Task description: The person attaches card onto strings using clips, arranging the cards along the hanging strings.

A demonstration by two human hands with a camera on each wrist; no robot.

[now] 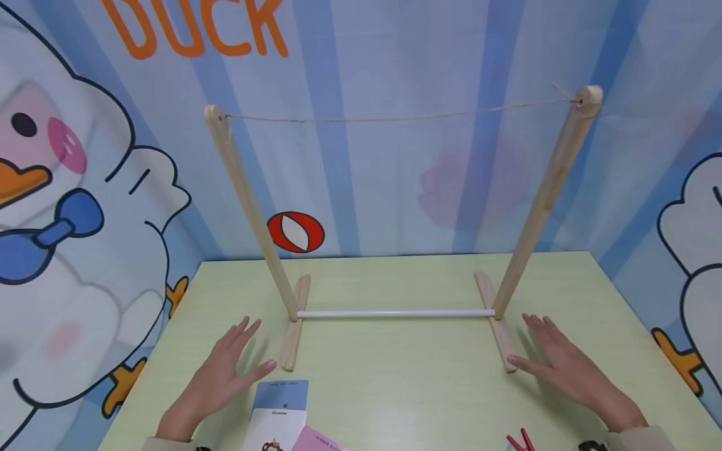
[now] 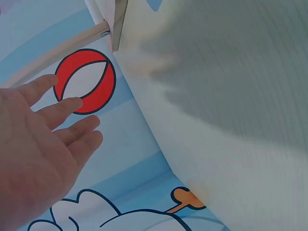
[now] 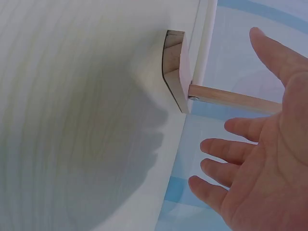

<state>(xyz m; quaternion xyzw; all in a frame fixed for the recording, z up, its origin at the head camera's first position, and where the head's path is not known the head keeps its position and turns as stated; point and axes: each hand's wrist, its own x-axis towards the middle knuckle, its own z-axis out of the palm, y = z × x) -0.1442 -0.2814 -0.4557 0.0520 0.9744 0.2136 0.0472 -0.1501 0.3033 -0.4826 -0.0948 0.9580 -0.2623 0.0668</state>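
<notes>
Head view: how are the hands standing?

Left hand (image 1: 220, 371) is hovering over the worktop (image 1: 395, 388), fingers spread, gripping nothing, just beside the left foot (image 1: 292, 341). Right hand (image 1: 566, 369) is hovering likewise, open-fingered and empty, near the right foot (image 1: 502, 344).

Location of the wooden frame (image 1: 543, 207)?

It is standing between the hands; a white rod (image 1: 395, 314) is joining its posts low down, and a string (image 1: 395, 119) is spanning their tops.

Further items?

Cards (image 1: 275, 423) are lying near the left hand; a red clip (image 1: 526, 440) is lying nearer the right.
</notes>
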